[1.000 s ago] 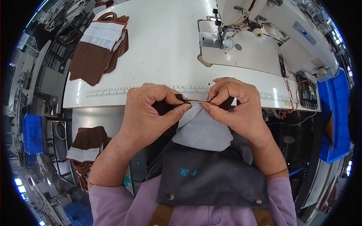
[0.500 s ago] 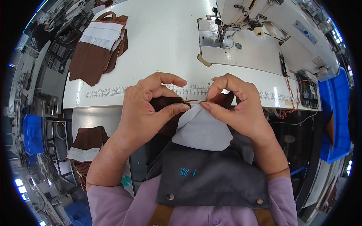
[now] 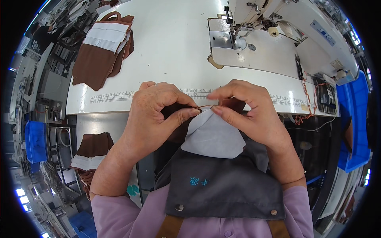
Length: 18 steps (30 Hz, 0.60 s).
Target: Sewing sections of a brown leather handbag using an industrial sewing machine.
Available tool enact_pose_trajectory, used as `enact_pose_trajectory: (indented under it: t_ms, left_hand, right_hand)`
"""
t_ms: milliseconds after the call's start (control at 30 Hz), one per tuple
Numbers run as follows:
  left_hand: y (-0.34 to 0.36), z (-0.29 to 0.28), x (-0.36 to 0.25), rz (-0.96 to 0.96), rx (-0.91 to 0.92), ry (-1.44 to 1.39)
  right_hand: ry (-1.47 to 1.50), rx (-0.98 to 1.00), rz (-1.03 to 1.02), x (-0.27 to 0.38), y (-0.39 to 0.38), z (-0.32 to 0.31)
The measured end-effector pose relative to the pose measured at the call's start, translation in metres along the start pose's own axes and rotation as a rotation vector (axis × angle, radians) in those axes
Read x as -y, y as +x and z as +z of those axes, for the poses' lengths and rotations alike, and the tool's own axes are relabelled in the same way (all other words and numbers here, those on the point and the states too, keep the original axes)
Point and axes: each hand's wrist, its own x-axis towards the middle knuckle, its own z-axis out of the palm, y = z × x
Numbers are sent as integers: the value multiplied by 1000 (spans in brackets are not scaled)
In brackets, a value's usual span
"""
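Observation:
Between my hands, in front of the table edge, hangs a fabric piece [image 3: 214, 137] with a pale grey-white face and brown cloth behind it. My left hand [image 3: 156, 109] pinches its upper left edge between thumb and index finger. At the upper right corner, my right hand [image 3: 248, 113] holds the cloth with the thumb on top and fingers curled behind. Its index finger points left above the edge, slightly blurred. A thin brown strip of edge runs between the two thumbs. The fingers hide most of the brown side.
A sewing machine [image 3: 274, 35] stands at the back right of the white table [image 3: 170, 51]. Brown and white fabric pieces [image 3: 97, 55] are stacked back left, with another pile [image 3: 93, 150] lower left. Black snips [image 3: 298, 67] and orange cord lie near a blue bin [image 3: 349, 131].
My left index finger has come down onto the cloth edge beside the thumb. The right index finger has lifted off and stretched leftward. The fabric piece stays nearly in place.

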Motion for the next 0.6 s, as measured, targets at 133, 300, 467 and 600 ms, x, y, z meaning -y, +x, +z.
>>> enact_pose_trajectory:
  t_ms: [133, 300, 467, 600]
  left_hand:
    - [7, 0, 1, 46, 34, 0]
    - [34, 8, 2, -3, 80, -232]
    - [85, 35, 11, -28, 75, -296]
    - [126, 71, 29, -40, 54, -108]
  right_hand:
    - [-250, 66, -209, -4, 4, -9]
    - [-179, -12, -181, -3, 4, -24]
    - [-258, -16, -38, -6, 26, -66]
    - [-360, -16, -6, -40, 50, -99]
